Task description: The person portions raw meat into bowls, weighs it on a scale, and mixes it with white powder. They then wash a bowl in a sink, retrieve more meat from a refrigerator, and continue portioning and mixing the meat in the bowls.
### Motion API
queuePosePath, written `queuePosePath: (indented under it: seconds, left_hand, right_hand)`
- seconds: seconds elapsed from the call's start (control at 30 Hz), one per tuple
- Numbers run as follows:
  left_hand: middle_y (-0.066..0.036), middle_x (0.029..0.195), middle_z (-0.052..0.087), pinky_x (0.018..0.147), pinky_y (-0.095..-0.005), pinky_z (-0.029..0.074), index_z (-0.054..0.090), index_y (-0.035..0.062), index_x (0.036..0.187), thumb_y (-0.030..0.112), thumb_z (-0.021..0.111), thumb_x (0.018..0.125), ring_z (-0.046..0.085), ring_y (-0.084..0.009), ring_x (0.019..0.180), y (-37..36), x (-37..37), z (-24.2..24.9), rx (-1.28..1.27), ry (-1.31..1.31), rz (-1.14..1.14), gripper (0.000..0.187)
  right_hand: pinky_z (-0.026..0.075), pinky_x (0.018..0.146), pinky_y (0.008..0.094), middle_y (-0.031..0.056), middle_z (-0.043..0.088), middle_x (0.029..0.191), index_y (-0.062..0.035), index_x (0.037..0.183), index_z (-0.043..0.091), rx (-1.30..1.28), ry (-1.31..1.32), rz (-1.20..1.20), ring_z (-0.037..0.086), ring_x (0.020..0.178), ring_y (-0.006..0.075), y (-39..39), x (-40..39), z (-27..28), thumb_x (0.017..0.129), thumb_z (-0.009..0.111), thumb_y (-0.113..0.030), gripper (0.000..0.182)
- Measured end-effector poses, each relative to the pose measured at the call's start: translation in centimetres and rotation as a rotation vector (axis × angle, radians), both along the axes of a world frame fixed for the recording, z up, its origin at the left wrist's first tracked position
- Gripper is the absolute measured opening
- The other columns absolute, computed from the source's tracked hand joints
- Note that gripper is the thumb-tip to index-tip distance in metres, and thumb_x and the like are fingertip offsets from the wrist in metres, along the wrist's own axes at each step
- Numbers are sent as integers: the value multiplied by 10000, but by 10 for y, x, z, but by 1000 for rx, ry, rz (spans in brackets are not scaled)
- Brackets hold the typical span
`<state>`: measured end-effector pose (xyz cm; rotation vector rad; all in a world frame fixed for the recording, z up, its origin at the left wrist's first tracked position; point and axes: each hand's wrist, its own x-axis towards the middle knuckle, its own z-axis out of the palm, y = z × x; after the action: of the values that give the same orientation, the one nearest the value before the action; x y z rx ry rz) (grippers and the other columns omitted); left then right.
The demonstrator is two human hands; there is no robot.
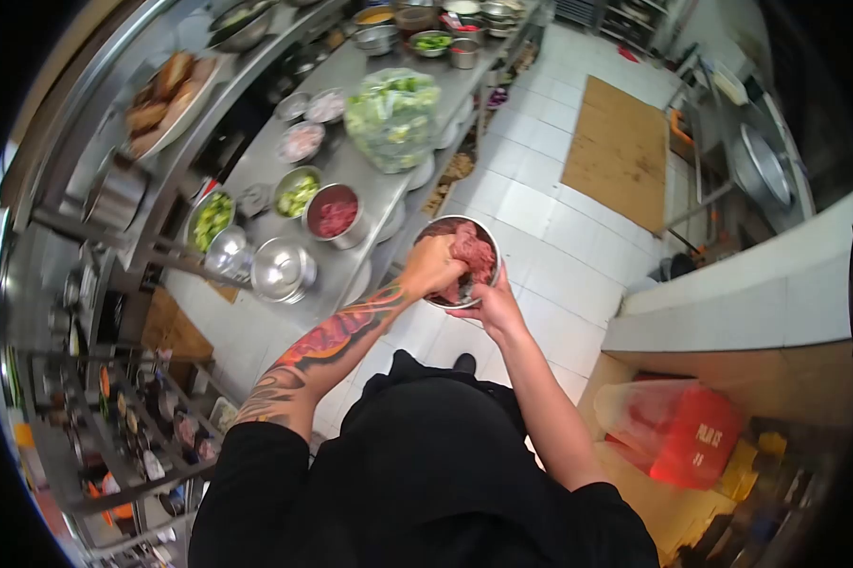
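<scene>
Over the floor beside the steel table, a round metal bowl (497, 262) holds raw red meat (475, 249). My left hand (434, 265), on the tattooed arm, reaches into the bowl with its fingers curled into the meat; the fingertips are partly hidden. On the bowl's near right side, my right hand (498, 307) grips the rim and wall. Left of the bowl, a metal pot (353, 237) on the table contains more red meat. A bowl of chopped green vegetables (298, 192) stands just behind that pot.
A large clear bag of chopped greens (393, 118) sits farther along the steel table (256, 168). Steel bowls (283, 269) stand near its front edge. White tiles (521, 199) and a brown mat (618, 151) cover the floor. A red bag (696, 435) lies at right.
</scene>
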<state>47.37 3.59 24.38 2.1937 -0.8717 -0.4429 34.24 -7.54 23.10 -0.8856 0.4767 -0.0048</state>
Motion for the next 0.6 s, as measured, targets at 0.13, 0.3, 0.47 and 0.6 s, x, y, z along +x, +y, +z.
queuePosePath:
  seconds: [0.13,0.3,0.47,0.6]
  left_hand:
    - [-253,980,699,861,-494,516,690,58,1093,192,682,719,659,-433,974,-47,6,-18,-30,-26,37,397]
    - [-305,1155,641,975,-487,477,602,-50,1216,128,724,686,588,-474,1120,-79,29,-20,109,-14,-293,573]
    - [-191,1217,618,980,-422,511,699,130,1210,-50,685,734,604,-373,1144,-93,45,43,122,-269,-543,509]
    - [-167,1344,552,1008,-432,502,652,174,1288,-58,711,699,563,-370,1219,-116,68,55,66,-423,-719,637]
  right_hand:
    - [650,742,538,211,448,1417,-260,1539,96,40,10,-64,678,1021,434,-31,9,-3,803,423,107,886]
    - [643,784,546,228,423,1422,-243,1531,107,114,48,-105,651,1079,458,-69,8,-20,813,422,105,859]
    - [649,775,553,232,377,1447,-265,1518,105,159,16,-160,658,1050,471,-91,9,-9,800,402,120,867]
    - [648,776,555,242,379,1439,-258,1536,75,140,-29,-154,659,1056,463,-105,24,1,800,401,119,889]
